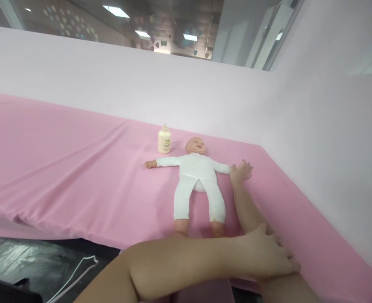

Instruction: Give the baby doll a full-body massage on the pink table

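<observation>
My left forearm crosses the front of the view, and my left hand (269, 254) lies over my right forearm with its fingers stretched across the skin. Farther out, my right hand (242, 171) is open, fingers spread, beside the end of the doll's sleeve; it holds nothing that I can see. The baby doll (197, 168) lies on its back in a white cloth suit, arms out to the sides, head toward the wall. Its hand nearest mine is hidden. A cream-coloured bottle (164, 141) with a narrow neck and a small label stands upright by the doll's head.
Pink cloth (87, 168) with creases covers the table. A white wall (125, 84) runs behind it and along the right side, with glass above. At lower left are a dark floor (40, 256), a white cable (75, 275) and a black object (9, 290).
</observation>
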A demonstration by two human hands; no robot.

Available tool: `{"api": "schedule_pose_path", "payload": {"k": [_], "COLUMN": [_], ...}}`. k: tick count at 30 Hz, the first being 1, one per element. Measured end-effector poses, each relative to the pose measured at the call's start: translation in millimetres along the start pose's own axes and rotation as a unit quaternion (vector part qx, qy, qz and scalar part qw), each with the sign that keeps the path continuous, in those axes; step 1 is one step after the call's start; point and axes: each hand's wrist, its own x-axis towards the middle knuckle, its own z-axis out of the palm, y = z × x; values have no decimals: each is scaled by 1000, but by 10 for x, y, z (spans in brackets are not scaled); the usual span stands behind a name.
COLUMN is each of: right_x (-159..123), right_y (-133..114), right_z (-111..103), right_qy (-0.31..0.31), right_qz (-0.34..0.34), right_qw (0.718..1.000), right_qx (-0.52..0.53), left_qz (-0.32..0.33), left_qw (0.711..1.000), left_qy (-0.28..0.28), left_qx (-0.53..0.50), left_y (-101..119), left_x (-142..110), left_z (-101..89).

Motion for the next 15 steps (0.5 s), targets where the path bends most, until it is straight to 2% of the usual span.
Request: {"api": "schedule_pose_path", "payload": {"k": [2, 4, 7, 9, 11, 13, 15], "right_x": [5, -17, -82, -121, -135, -109, -41], "right_y": [-4, -22, -54, -61, -59, -71, -138], "right_z": [52, 79, 86, 82, 77, 67, 43], "right_qy": [5, 7, 8, 11, 17, 21, 22], "right_qz": [-21, -57, -122, -156, -180, -196, -203], "right_qw": [1000, 997, 989, 983, 977, 973, 972], "right_qx": [-19, -45, -83, -100, -111, -117, -115], "left_qz": [57, 87, 76, 12, -98, -277, -337], "left_qw": [998, 985, 925, 886, 846, 786, 768], "left_qy": [-10, -45, -44, 15, 129, 281, 324], "left_qx": [-29, -144, -370, -464, -509, -475, -438], "left_y": [-118, -256, -553, -836, -1165, -1492, -1779], "left_x": [-172, -346, -633, -858, -1116, -1398, -1681], "left_z": [-176, -372, -632, -714, -698, -602, -467]}}
